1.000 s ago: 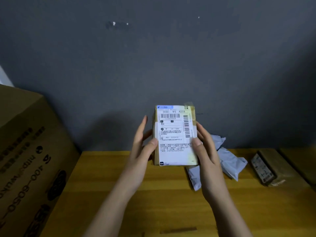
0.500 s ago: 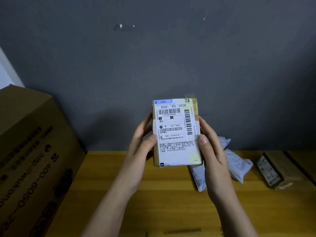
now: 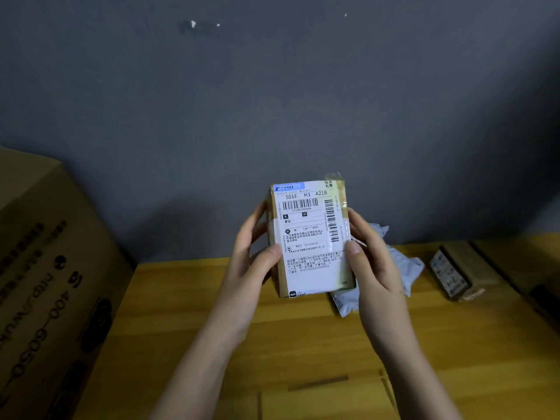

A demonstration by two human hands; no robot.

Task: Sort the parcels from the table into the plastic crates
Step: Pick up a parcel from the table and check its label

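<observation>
Small parcel held up above the table, label facing the camera.

The brown parcel [image 3: 312,237] is gripped at its sides by the left hand [image 3: 251,262] and right hand [image 3: 371,262], thumbs pressed on the label. Behind it a grey mailer bag [image 3: 406,268] and another boxed parcel [image 3: 457,274] are seen on the table [image 3: 303,344]; a large carton [image 3: 45,283] is stood at left.

A large cardboard box [image 3: 45,283] walled off the worktop's [image 3: 303,344] left edge. Along the back edge, against the wall [image 3: 272,101], a crumpled grey mailer bag [image 3: 406,268] lay near the middle and a small brown parcel [image 3: 457,272] sat toward the right back corner, with a narrow gap between them. The near middle of the worktop lay open for a hand.
</observation>
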